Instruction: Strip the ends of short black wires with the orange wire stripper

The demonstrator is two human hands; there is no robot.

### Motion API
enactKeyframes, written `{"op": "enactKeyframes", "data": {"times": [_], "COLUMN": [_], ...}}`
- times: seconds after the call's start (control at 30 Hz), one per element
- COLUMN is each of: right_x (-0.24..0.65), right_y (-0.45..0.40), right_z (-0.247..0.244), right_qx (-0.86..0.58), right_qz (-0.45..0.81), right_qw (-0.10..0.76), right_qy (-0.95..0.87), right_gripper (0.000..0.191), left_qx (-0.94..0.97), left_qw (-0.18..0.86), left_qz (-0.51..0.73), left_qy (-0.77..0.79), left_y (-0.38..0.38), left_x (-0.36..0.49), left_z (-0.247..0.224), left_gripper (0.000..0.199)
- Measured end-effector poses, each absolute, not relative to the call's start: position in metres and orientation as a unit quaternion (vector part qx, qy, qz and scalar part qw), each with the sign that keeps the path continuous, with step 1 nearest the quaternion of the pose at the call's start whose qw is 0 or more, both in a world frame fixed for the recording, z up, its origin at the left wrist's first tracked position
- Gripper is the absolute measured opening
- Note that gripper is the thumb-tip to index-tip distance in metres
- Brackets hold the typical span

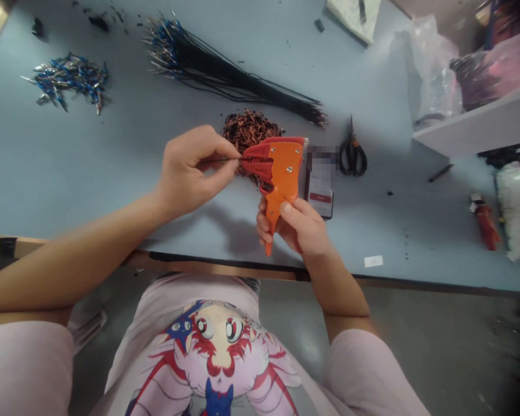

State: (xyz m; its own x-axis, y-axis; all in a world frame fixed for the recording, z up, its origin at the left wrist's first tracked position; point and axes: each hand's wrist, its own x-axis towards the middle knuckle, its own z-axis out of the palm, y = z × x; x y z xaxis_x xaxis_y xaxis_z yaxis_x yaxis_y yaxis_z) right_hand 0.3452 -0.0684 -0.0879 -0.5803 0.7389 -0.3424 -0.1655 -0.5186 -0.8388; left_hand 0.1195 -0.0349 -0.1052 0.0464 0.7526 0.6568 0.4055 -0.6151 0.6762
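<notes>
As the left hand point(190, 167) pinches a thin dark wire point(241, 158) at the tool's red mouth, centre frame, the right hand point(303, 225) wraps around the handle of the orange tool point(286, 167). Judging by the brown scraps point(249, 127) behind it, plenty looks done already; the long wire bundle point(242, 84), upper centre, may be finished or waiting, can't tell, so what's left is unclear. Over the blue-grey surface point(121, 150), blue-and-silver pieces point(71, 81) lie upper left, scissors point(352, 156) right of centre, and a white shelf point(472, 124) juts in upper right.
</notes>
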Motion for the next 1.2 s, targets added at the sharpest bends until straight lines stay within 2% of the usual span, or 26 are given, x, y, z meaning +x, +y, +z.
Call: {"op": "enactKeyframes", "data": {"times": [0.43, 0.63, 0.8, 1.2], "right_x": [0.342, 0.348, 0.352, 0.351], "right_y": [-0.071, -0.067, -0.066, -0.068], "right_z": [-0.085, -0.087, -0.087, -0.088], "right_qx": [-0.352, -0.329, -0.325, -0.305], "right_qz": [0.788, 0.804, 0.815, 0.833], "right_qw": [0.297, 0.277, 0.27, 0.264], "right_qy": [-0.408, -0.41, -0.397, -0.38], "right_gripper": [0.037, 0.039, 0.04, 0.039], "left_qx": [0.715, 0.717, 0.722, 0.721], "left_qw": [0.161, 0.166, 0.15, 0.136], "left_qz": [0.552, 0.547, 0.573, 0.581], "left_qy": [0.397, 0.398, 0.356, 0.354], "left_y": [-0.039, -0.037, -0.033, -0.033], "left_x": [0.12, 0.119, 0.12, 0.121], "left_z": [-0.102, -0.103, -0.107, -0.108], "left_gripper": [0.009, 0.013, 0.007, 0.009]}}
